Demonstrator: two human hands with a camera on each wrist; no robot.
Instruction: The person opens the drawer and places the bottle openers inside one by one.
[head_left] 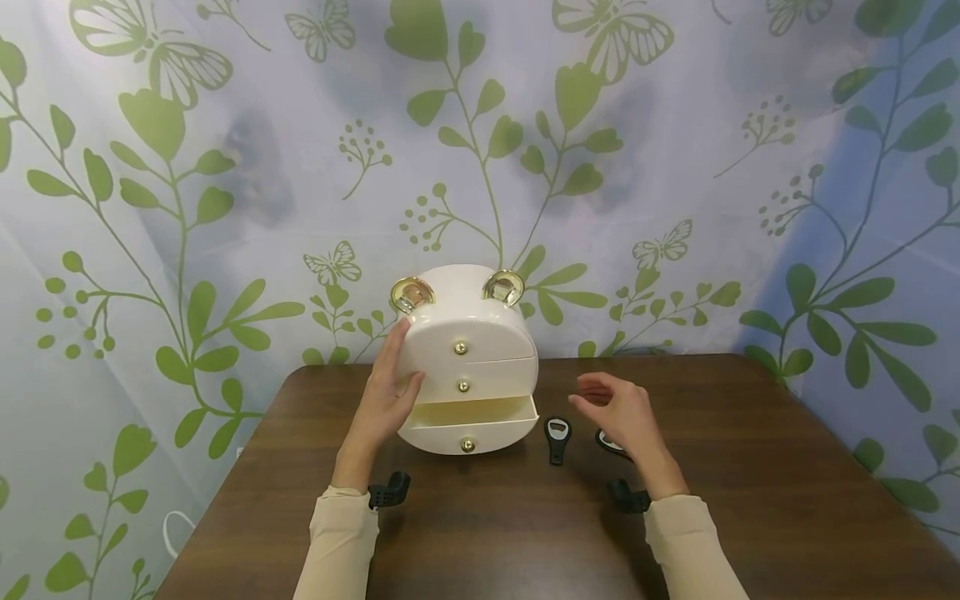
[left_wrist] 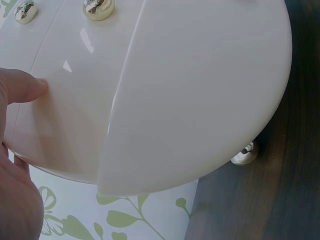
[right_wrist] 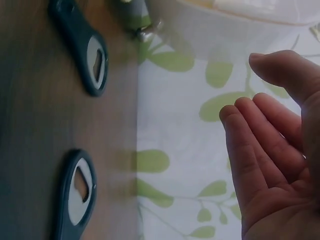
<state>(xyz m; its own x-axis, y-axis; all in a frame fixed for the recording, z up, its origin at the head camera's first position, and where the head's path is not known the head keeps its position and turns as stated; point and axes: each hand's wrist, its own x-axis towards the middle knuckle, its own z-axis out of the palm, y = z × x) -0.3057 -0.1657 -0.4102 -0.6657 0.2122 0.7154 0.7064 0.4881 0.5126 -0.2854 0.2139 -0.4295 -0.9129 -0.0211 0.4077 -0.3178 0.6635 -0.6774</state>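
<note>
A white rounded drawer box (head_left: 431, 342) with gold ears and gold knobs stands near the back of the table. Its bottom drawer (head_left: 442, 437) is pulled out, and the part of its inside that shows holds nothing. My left hand (head_left: 384, 400) touches the box's left side, fingers extended along it, the thumb tip (left_wrist: 37, 89) on the front. My right hand (head_left: 618, 412) hovers to the right of the box with loosely bent fingers and holds nothing. Two black bottle openers lie near it: one (head_left: 557, 440) beside the box, another (head_left: 611, 443) partly hidden behind the hand.
The brown wooden table (head_left: 480, 533) reaches back to a cloth (head_left: 675, 167) printed with green leaves and butterflies. A small dark wrist device (head_left: 390, 490) sits at my left wrist, and another (head_left: 628, 497) at my right. A white cord (head_left: 171, 533) shows at the table's left.
</note>
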